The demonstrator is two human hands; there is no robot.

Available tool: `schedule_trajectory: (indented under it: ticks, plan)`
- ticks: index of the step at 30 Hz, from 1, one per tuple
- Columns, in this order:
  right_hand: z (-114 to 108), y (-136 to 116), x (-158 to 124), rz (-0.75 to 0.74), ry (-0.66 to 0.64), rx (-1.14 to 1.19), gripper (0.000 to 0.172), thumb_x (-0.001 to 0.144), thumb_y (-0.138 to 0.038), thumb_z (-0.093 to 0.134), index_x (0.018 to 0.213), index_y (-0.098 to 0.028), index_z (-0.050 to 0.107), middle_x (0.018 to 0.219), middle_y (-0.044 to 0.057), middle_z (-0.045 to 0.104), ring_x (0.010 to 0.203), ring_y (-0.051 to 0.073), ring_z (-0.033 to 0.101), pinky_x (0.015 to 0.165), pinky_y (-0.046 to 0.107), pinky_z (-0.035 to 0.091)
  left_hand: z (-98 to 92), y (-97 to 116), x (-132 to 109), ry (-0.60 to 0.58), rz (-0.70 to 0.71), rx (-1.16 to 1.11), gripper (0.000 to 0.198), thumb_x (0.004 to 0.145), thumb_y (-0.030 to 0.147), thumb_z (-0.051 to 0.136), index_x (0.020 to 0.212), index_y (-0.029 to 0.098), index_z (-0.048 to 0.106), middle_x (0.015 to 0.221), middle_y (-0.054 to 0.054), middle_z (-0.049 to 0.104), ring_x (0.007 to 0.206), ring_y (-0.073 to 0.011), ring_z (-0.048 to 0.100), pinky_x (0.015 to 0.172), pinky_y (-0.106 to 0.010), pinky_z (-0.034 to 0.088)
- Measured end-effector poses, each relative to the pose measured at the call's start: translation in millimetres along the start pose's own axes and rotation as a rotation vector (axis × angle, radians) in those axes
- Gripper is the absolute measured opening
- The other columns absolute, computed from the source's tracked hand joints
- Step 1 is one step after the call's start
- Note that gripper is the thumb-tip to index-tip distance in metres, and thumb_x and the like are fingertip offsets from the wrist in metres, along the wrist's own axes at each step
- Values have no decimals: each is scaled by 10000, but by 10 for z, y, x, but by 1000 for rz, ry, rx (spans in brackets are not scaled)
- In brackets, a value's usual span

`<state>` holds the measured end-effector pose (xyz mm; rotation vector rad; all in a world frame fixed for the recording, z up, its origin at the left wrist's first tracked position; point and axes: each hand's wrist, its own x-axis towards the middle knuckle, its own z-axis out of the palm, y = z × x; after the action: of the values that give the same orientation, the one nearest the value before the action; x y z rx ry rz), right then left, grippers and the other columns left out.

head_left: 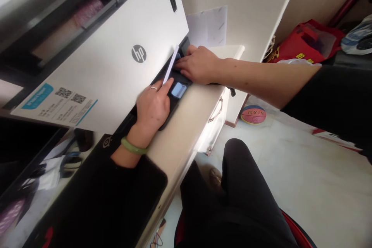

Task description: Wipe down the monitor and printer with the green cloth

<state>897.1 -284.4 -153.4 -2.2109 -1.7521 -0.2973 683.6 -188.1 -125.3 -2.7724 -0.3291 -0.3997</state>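
A white HP printer [116,62] with a black lower front sits tilted in view on the left. My left hand [153,106], wearing a ring and a green bangle, is closed on white paper [171,64], seen nearly edge-on against the printer's front. My right hand [199,64] reaches in from the right, with its fingers stretched onto the black tray [183,74] at the printer's base. Some of its fingertips are hard to make out in the dark. Between the hands, a small pale-blue lit panel [179,90] shows on the black part.
The printer stands on a cream desk [177,124] with a black mat [116,190]. A white printed sheet [207,26] lies behind my right hand. A cabinet door [216,116] hangs below. On the floor are a ball [253,114] and a red bag [310,42].
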Motion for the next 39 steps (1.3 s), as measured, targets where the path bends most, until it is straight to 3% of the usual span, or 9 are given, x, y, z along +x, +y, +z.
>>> schedule_trajectory:
  ticks: [7,12,17,20,23,25,29,35,39]
  plan:
    - [46,54,-161,4,63,135,497,1053,-236,400,1420,-256,735,1530,-26,724,1331,299,617,1131,501,491,-1,2,-1,2,-2,-5,638,987,95,442,1592,197,619,1415,-162,742,1130,-305,734,970,-423,591]
    - [31,267,-151,309,133,194,511,1035,-165,385,1360,-186,779,1409,96,778,1318,336,679,1139,511,524,4,0,-8,12,-4,-15,633,994,91,440,1590,206,621,1435,-159,736,1159,-302,735,999,-427,595]
    - [10,206,-18,458,391,278,595,1053,-140,259,1524,-170,622,1540,141,683,1447,279,635,1246,440,495,-12,15,-2,-9,-25,-5,629,995,87,438,1583,202,630,1466,-166,721,1188,-331,742,1024,-468,601]
    - [53,79,75,407,312,320,582,1046,-203,361,1600,-116,517,1678,182,542,1568,291,527,1335,446,416,-14,17,-1,-13,-24,-7,629,999,87,439,1587,209,626,1478,-158,717,1208,-337,739,1028,-468,602]
    - [87,21,180,399,163,372,691,1026,-238,450,1667,4,366,1818,236,295,1690,324,354,1408,447,307,-7,12,-6,-11,-23,-14,623,1008,95,440,1589,225,625,1491,-146,712,1214,-328,736,1029,-459,603]
    - [87,40,243,444,91,392,747,1027,-230,438,1687,69,258,1826,279,241,1709,351,311,1417,478,286,-2,10,-10,-6,-22,-13,617,1013,100,437,1585,229,629,1505,-146,704,1214,-322,735,1038,-459,602]
    - [60,97,245,493,44,364,743,1020,-226,429,1684,61,260,1773,303,358,1632,386,443,1348,541,398,-4,14,-16,-6,-25,-7,611,1016,110,435,1583,232,630,1506,-141,704,1210,-307,734,1054,-451,602]
    - [-12,53,-44,291,-46,211,544,1080,-292,359,1467,-19,627,1580,245,621,1512,344,554,1312,461,416,-35,36,-15,-24,-35,-4,660,1031,120,418,1667,263,517,1559,-123,672,1223,-296,723,1029,-425,598]
    - [-57,4,-173,362,7,209,505,1084,-290,358,1377,-58,697,1462,233,707,1394,356,619,1209,477,486,-74,51,-24,-52,-31,-15,649,1049,137,406,1690,220,469,1508,-130,705,1161,-293,730,986,-411,594]
